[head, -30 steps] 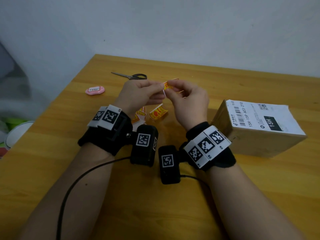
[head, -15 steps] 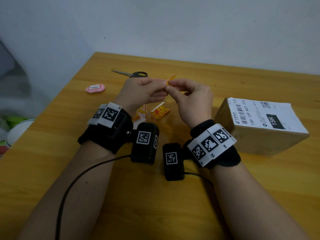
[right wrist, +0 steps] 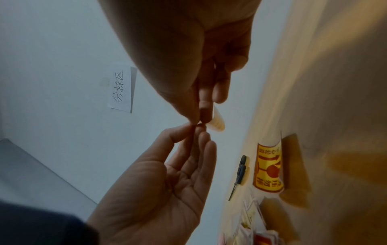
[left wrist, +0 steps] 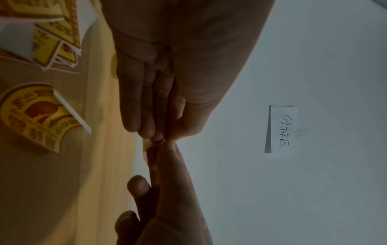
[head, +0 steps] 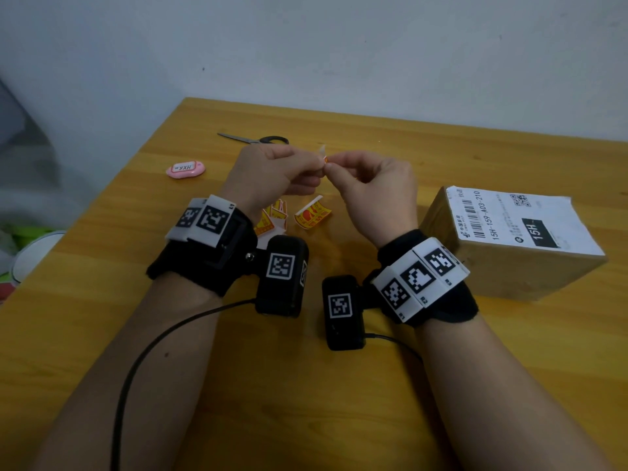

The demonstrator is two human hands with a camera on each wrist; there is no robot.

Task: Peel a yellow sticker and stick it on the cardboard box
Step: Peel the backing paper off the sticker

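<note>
A small yellow sticker [head: 323, 156] with white backing is pinched between the fingertips of both hands, above the wooden table [head: 339, 385]. My left hand [head: 314, 165] pinches it from the left and my right hand [head: 332, 165] from the right. Only a white and orange sliver shows between them. In the left wrist view a yellowish strip [left wrist: 146, 150] sticks out where the left hand [left wrist: 160, 138] meets the right hand [left wrist: 161, 151]. In the right wrist view a pale curled strip [right wrist: 217, 121] hangs from the right hand [right wrist: 199, 120], with the left hand [right wrist: 194, 131] below. The cardboard box [head: 503, 266] with a white shipping label lies to the right.
Loose yellow and red stickers [head: 312, 216] lie on the table under the hands, with more [head: 272, 220] beside the left wrist. Scissors [head: 259, 140] lie at the far edge and a pink oval tag [head: 186, 169] at the left. A handwritten paper note [left wrist: 281, 130] is taped to the wall.
Both hands have stayed fingertip to fingertip above the table. The sticker has turned between them, so its yellow face shows less and a white edge shows now.
</note>
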